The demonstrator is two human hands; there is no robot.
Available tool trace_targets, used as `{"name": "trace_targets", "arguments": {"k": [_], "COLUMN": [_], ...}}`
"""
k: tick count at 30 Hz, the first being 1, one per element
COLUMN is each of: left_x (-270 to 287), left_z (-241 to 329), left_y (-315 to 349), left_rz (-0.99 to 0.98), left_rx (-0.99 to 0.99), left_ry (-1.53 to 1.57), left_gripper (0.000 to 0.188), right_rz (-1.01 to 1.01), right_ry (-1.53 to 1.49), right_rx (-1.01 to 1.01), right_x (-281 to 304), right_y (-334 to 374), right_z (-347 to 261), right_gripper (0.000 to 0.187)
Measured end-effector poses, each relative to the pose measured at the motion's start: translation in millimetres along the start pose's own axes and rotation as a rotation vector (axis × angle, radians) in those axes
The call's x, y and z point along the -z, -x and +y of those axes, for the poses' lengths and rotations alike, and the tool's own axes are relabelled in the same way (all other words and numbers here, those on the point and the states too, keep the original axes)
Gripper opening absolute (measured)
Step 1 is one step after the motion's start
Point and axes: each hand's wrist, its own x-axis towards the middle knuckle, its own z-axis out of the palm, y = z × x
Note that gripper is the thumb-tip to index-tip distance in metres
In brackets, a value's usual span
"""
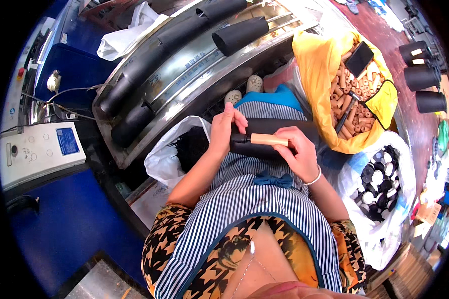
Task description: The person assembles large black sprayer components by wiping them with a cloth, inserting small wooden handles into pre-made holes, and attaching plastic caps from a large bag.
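Across my lap lies a black cylindrical cup-like body (pixel 279 124). In front of it is a light wooden handle (pixel 267 139), lying crosswise, its left end meeting a small black fitting (pixel 239 138). My right hand (pixel 299 149) pinches the handle's right end between thumb and fingers. My left hand (pixel 225 128) is closed at the left end of the black body, beside the fitting. Its inner fingers are partly hidden, and I cannot tell whether the handle is fixed to the fitting.
A yellow sack (pixel 314 89) holds many wooden handles, a phone (pixel 359 60) and a hammer (pixel 345 113). Below it, a white bag (pixel 404 174) contains black and white caps. Black cylinders (pixel 239 36) lie on a metal tray (pixel 184 74). Another white bag (pixel 157 162) holds black parts.
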Motion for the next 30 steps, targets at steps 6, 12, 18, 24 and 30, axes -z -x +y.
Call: {"name": "trace_targets", "arguments": {"k": [6, 12, 18, 24, 30], "left_x": [-9.4, -10.0, -7.7, -13.5, -11.4], "left_z": [17.2, 19.6, 21.6, 5.7, 1.8], "left_y": [4.2, 18.8, 33.0, 15.9, -0.9], "left_rz": [-0.152, -0.507, -0.384, -0.22, -0.239], "left_rx": [-0.5, -0.445, -0.597, -0.48, -0.252], "left_ry": [-0.028, 0.101, -0.31, -0.264, 0.106], "left_gripper": [0.071, 0.086, 0.083, 0.076, 0.075], "right_rz": [-0.128, -0.28, -0.318, -0.32, -0.11], "right_ry": [0.661, 0.582, 0.208, 0.39, 0.839], "right_rx": [0.446, 0.401, -0.038, -0.085, 0.7], "right_x": [-13.2, -11.2, -29.1, -23.8, -28.4], "right_y": [-8.5, -5.6, -6.7, -23.9, -22.5], "right_z": [-7.0, -14.3, -18.6, -23.4, 7.0], "right_gripper": [0.043, 0.041, 0.025, 0.027, 0.014]}}
